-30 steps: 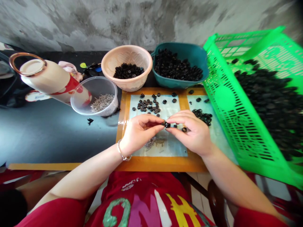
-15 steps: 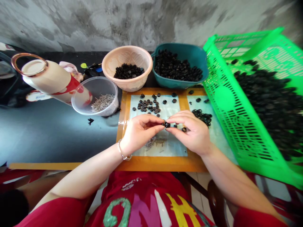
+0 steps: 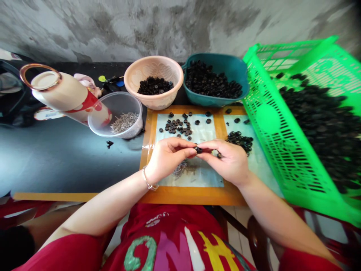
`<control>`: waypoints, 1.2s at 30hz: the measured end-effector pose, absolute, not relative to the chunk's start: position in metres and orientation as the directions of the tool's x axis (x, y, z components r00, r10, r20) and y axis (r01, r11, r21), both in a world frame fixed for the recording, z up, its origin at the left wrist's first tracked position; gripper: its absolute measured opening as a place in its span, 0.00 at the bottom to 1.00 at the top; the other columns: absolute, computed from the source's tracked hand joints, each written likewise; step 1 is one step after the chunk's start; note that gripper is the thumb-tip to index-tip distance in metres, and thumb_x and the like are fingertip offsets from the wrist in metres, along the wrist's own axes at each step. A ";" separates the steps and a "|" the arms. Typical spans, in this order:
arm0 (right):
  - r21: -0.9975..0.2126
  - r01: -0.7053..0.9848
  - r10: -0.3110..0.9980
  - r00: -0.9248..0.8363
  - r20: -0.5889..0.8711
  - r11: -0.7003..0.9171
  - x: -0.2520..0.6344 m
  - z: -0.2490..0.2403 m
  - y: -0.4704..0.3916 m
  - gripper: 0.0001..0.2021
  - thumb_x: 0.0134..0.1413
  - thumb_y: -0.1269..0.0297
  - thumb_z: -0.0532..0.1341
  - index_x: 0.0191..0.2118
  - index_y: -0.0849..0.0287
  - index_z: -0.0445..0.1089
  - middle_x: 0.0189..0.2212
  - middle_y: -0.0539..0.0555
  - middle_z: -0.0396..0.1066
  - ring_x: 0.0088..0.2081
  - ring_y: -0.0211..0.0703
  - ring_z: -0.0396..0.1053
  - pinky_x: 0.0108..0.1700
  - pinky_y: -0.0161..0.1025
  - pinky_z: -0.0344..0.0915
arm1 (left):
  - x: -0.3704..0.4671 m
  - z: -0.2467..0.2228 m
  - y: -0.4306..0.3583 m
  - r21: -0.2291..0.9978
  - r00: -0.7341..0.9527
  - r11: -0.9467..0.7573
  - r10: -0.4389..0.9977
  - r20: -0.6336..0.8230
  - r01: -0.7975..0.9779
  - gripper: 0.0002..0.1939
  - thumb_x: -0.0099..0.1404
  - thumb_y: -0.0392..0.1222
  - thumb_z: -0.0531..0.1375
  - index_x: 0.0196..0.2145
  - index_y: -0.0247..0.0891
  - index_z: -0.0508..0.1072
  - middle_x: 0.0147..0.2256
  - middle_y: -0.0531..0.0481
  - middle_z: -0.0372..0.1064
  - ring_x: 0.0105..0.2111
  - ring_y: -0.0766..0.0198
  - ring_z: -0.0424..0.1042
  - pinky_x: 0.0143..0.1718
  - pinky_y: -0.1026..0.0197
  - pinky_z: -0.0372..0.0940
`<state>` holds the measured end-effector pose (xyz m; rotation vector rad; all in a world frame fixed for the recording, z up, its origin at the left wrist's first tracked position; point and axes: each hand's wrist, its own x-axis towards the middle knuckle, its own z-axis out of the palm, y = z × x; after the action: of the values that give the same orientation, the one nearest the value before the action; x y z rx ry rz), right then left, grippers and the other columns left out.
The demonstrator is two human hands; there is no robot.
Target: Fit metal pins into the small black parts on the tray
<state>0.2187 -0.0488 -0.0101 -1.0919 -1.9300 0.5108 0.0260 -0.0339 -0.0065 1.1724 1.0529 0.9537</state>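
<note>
A small black round part is pinched between my two hands over the light work mat. My left hand grips it from the left with thumb and forefinger, and my right hand from the right. Its fine shape is mostly hidden by my fingertips. Beyond my hands several black discs with centre holes lie scattered on the mat. A heap of black ring-like parts sits just past my right hand. Partly under my left hand is a small pile of metal pins.
Along the back stand a clear tub of metal pins, a pink bowl and a teal basin of black parts. A tall green crate of black pieces borders the right side. A white-and-red flask stands at left.
My right hand has shifted slightly left, its fingertips closing further over the black part. My left hand keeps its pinch. The whole view has moved a little.
</note>
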 end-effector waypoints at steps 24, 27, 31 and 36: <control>-0.770 0.407 0.870 -0.283 0.405 0.491 0.220 -0.013 -0.049 0.05 0.54 0.64 0.68 0.38 0.55 0.76 0.34 0.50 0.79 0.33 0.41 0.77 0.38 0.37 0.75 | 0.027 -0.009 -0.029 0.875 0.421 0.406 0.865 -0.273 -0.265 0.11 0.46 0.42 0.74 0.28 0.35 0.82 0.26 0.48 0.77 0.24 0.68 0.72 0.29 0.65 0.70; -0.774 0.389 0.864 -0.290 0.411 0.499 0.220 -0.014 -0.049 0.05 0.55 0.63 0.68 0.38 0.55 0.76 0.34 0.50 0.79 0.34 0.41 0.77 0.39 0.37 0.75 | 0.028 -0.009 -0.029 0.845 0.426 0.439 0.856 -0.292 -0.304 0.12 0.45 0.40 0.75 0.29 0.35 0.81 0.26 0.49 0.76 0.24 0.69 0.71 0.28 0.65 0.69; -0.772 0.360 0.849 -0.291 0.441 0.524 0.221 -0.014 -0.050 0.05 0.55 0.63 0.68 0.38 0.55 0.75 0.34 0.51 0.78 0.35 0.41 0.77 0.40 0.37 0.74 | 0.027 -0.012 -0.029 0.788 0.469 0.518 0.816 -0.338 -0.334 0.15 0.43 0.41 0.75 0.29 0.35 0.80 0.23 0.51 0.75 0.23 0.69 0.72 0.27 0.66 0.69; -0.799 0.302 0.848 -0.296 0.440 0.520 0.220 -0.017 -0.050 0.07 0.54 0.62 0.68 0.38 0.55 0.74 0.33 0.51 0.77 0.34 0.41 0.76 0.38 0.38 0.73 | 0.025 -0.013 -0.028 0.786 0.526 0.537 0.784 -0.330 -0.308 0.13 0.44 0.44 0.75 0.25 0.35 0.80 0.21 0.51 0.72 0.21 0.71 0.68 0.25 0.67 0.66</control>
<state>0.2203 -0.0505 -0.0166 -0.9531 -1.8432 0.7476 0.0252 -0.0283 -0.0134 0.7309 0.7480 0.7272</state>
